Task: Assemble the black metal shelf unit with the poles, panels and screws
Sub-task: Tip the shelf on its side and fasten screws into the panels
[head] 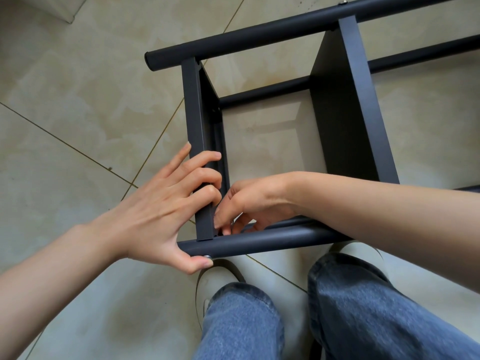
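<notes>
Shelf unit [337, 100] lying on its side on tiled floor [78, 100], left hand [166, 203] curled round end panel [193, 113], thumb under near pole [259, 241] by screw [207, 256], right hand [249, 201] fingers [220, 224] pinching at inner panel-pole corner, pinched item hidden.

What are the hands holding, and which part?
Left hand grips the end panel's near edge, thumb on the screw. Right hand's fingertips are hidden; cannot tell.

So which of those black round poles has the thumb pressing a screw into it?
The nearest pole, just above the knees. The left hand's thumb sits on a silver screw at its end; the far pole and the middle ones are untouched.
</notes>
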`<state>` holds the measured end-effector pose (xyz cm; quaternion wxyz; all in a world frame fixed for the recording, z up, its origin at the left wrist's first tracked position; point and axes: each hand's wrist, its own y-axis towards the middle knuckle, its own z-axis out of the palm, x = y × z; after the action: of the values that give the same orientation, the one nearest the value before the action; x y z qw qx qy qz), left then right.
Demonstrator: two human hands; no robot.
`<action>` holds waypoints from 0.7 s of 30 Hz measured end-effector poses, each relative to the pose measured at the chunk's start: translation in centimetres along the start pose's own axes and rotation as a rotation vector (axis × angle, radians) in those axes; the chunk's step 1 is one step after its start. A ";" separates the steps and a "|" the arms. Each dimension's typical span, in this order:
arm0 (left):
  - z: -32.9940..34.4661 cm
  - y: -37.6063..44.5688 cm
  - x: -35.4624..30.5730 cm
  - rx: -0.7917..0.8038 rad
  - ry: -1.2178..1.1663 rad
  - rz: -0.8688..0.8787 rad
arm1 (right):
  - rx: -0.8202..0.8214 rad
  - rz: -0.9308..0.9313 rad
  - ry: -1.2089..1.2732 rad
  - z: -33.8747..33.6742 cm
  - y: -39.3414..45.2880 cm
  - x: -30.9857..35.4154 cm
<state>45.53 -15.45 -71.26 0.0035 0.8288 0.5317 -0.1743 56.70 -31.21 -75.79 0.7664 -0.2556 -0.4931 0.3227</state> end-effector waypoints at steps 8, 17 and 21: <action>-0.1 0.0 0.0 0.012 -0.001 -0.003 | 0.049 -0.007 0.061 -0.4 -0.1 -0.1; -0.1 0.0 0.0 0.022 0.001 -0.011 | 0.049 0.027 0.047 -0.3 -0.1 -0.2; -0.1 -0.1 0.0 0.029 0.003 -0.010 | 0.089 -0.003 0.089 -0.5 -0.2 -0.3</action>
<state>45.52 -15.40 -71.14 -0.0100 0.8264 0.5331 -0.1808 57.14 -31.59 -75.98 0.7987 -0.2345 -0.4440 0.3316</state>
